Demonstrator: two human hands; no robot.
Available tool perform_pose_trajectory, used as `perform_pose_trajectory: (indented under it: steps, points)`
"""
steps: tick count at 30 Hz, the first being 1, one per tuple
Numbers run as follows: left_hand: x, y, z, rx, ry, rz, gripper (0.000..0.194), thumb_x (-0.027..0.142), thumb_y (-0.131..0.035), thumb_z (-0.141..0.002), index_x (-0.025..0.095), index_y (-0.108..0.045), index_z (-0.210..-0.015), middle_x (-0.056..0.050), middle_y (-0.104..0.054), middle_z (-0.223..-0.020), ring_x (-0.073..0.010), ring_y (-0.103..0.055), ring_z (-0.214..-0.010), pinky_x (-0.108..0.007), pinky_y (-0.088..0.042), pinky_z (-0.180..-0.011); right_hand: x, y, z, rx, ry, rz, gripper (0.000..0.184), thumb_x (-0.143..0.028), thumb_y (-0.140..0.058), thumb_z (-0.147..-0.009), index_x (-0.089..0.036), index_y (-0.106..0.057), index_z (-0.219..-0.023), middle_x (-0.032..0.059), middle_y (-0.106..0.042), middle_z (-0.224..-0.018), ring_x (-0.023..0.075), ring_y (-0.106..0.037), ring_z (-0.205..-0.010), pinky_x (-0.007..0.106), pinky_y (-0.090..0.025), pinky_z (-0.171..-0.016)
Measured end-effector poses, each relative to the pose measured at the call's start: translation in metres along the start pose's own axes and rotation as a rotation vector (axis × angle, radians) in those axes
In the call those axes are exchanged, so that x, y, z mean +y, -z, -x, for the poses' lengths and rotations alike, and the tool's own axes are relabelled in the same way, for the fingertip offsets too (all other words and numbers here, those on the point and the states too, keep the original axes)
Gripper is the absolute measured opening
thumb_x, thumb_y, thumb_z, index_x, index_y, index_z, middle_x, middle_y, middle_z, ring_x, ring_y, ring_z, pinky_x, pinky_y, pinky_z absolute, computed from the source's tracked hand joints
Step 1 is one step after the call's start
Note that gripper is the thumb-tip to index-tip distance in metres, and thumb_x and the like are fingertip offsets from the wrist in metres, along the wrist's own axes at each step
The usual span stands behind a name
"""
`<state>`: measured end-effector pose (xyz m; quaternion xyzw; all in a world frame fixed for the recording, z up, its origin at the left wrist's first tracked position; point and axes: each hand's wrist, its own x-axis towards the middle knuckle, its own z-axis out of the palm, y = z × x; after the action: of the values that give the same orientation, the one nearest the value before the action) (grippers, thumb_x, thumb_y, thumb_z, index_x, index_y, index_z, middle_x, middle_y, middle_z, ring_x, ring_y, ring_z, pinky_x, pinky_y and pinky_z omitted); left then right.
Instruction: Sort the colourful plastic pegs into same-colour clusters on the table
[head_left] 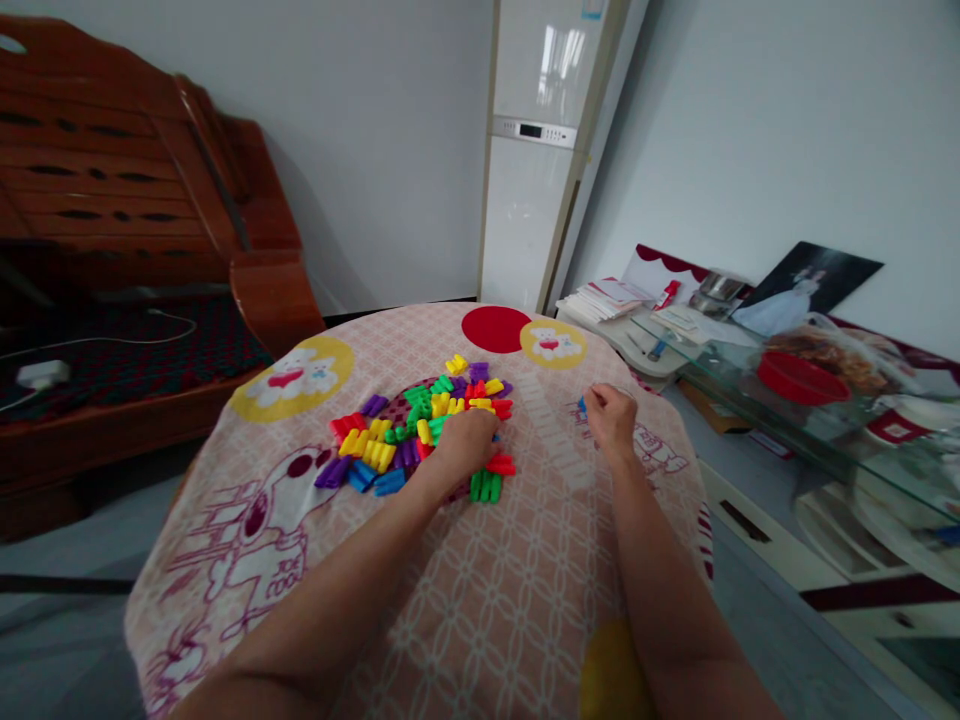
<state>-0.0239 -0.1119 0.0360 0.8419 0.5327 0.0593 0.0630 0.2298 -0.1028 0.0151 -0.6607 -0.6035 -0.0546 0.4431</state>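
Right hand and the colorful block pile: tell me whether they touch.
Apart: the head view shows patterned tablecloth between the right hand and the block pile.

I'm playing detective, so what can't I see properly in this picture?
Head view:
Small blue piece: mostly hidden by the right grip.
Multicoloured ridged plastic blocks: partly covered by the left grip.
Red-brown wooden bench: cut off by left edge.
Tall white fridge: cut off by top edge.

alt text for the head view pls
A person's left hand is at a pile of small multicoloured plastic-looking blocks on a pink patterned tablecloth; the right hand, away from them, holds a small blue piece. Behind are a brown wooden bench and a tall white appliance.
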Motion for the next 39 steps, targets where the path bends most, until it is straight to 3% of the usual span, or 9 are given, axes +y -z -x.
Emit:
perform_pose_trajectory:
  steps: [5, 9, 13, 16, 19, 23, 29, 32, 39]
  points:
    - [-0.002, -0.002, 0.0, -0.018, 0.072, -0.065, 0.025, 0.024, -0.058, -0.079, 0.014, -0.07, -0.099, -0.016, -0.071, -0.099, -0.0304, -0.067, -0.096, -0.036, -0.051, -0.077, -0.02, -0.017, 0.01, -0.191, 0.057, -0.074, 0.029, -0.035, -0.052, -0.081, -0.017, -0.064, -0.063, 0.0024, -0.06, -0.058, 0.0128, -0.049, -0.056, 0.024, -0.034, -0.057]
    - [-0.006, -0.003, -0.003, 0.066, 0.093, 0.009, 0.027, 0.018, -0.051, -0.079, 0.013, -0.071, -0.097, -0.016, -0.072, -0.095, -0.0292, -0.068, -0.092, -0.036, -0.051, -0.075, -0.035, -0.022, 0.016, -0.493, 0.03, -0.293, 0.023, -0.033, -0.057, -0.079, -0.016, -0.07, -0.072, 0.0007, -0.061, -0.058, 0.0114, -0.051, -0.053, 0.022, -0.037, -0.053]
    - [-0.011, -0.006, -0.008, 0.14, -0.046, 0.473, 0.024, 0.019, -0.055, -0.077, 0.016, -0.07, -0.096, -0.007, -0.074, -0.086, -0.0193, -0.069, -0.079, -0.027, -0.051, -0.07, -0.048, -0.026, 0.023, -0.773, -0.123, -0.539, 0.03, -0.035, -0.06, -0.079, -0.016, -0.073, -0.097, -0.0004, -0.066, -0.065, 0.0084, -0.051, -0.045, 0.019, -0.036, -0.043]
    - [-0.011, -0.012, -0.011, 0.14, -0.094, 0.857, 0.027, 0.023, -0.058, -0.077, 0.014, -0.066, -0.101, -0.005, -0.073, -0.079, -0.0149, -0.066, -0.064, -0.024, -0.051, -0.06, -0.052, -0.028, 0.025, -0.838, -0.161, -0.647, 0.032, -0.039, -0.063, -0.077, -0.016, -0.074, -0.098, 0.0003, -0.068, -0.066, 0.0077, -0.052, -0.044, 0.017, -0.034, -0.039]
    - [-0.009, -0.018, -0.012, 0.133, -0.111, 1.041, 0.029, 0.025, -0.06, -0.075, 0.012, -0.064, -0.101, -0.005, -0.072, -0.078, -0.0151, -0.066, -0.062, -0.024, -0.051, -0.056, -0.052, -0.029, 0.025, -0.862, -0.185, -0.727, 0.032, -0.041, -0.066, -0.073, -0.014, -0.073, -0.09, 0.0, -0.066, -0.061, 0.0082, -0.051, -0.042, 0.018, -0.036, -0.038]
    - [-0.008, -0.021, -0.013, 0.193, -0.156, 1.002, 0.025, 0.022, -0.062, -0.073, 0.012, -0.066, -0.096, -0.007, -0.073, -0.087, -0.0169, -0.068, -0.076, -0.027, -0.055, -0.067, -0.046, -0.022, 0.019, -0.817, -0.224, -0.724, 0.029, -0.043, -0.067, -0.068, -0.015, -0.068, -0.078, -0.0009, -0.063, -0.054, 0.0102, -0.053, -0.041, 0.019, -0.038, -0.037]
    - [-0.015, -0.02, -0.015, 0.204, -0.148, 0.901, 0.022, 0.024, -0.06, -0.075, 0.013, -0.069, -0.092, -0.005, -0.073, -0.083, -0.0166, -0.067, -0.076, -0.026, -0.054, -0.069, -0.011, -0.002, 0.002, -0.391, -0.309, -0.321, 0.019, -0.034, -0.061, -0.07, -0.016, -0.066, -0.073, 0.0013, -0.064, -0.057, 0.0124, -0.055, -0.043, 0.021, -0.039, -0.041]
    - [-0.014, -0.017, -0.014, 0.172, -0.137, 0.845, 0.022, 0.024, -0.058, -0.076, 0.013, -0.07, -0.091, -0.004, -0.072, -0.077, -0.0163, -0.066, -0.074, -0.026, -0.053, -0.068, 0.008, 0.004, -0.004, -0.23, -0.216, -0.046, 0.019, -0.029, -0.056, -0.074, -0.017, -0.07, -0.071, 0.0047, -0.068, -0.062, 0.0156, -0.06, -0.053, 0.024, -0.043, -0.052]
    - [-0.011, -0.009, -0.011, 0.141, -0.11, 0.75, 0.025, 0.024, -0.056, -0.077, 0.013, -0.071, -0.094, -0.004, -0.073, -0.081, -0.0157, -0.066, -0.074, -0.025, -0.052, -0.069, 0.012, -0.002, -0.001, -0.148, -0.094, 0.375, 0.017, -0.028, -0.059, -0.081, -0.02, -0.074, -0.077, 0.0087, -0.073, -0.074, 0.0188, -0.063, -0.068, 0.027, -0.039, -0.061]
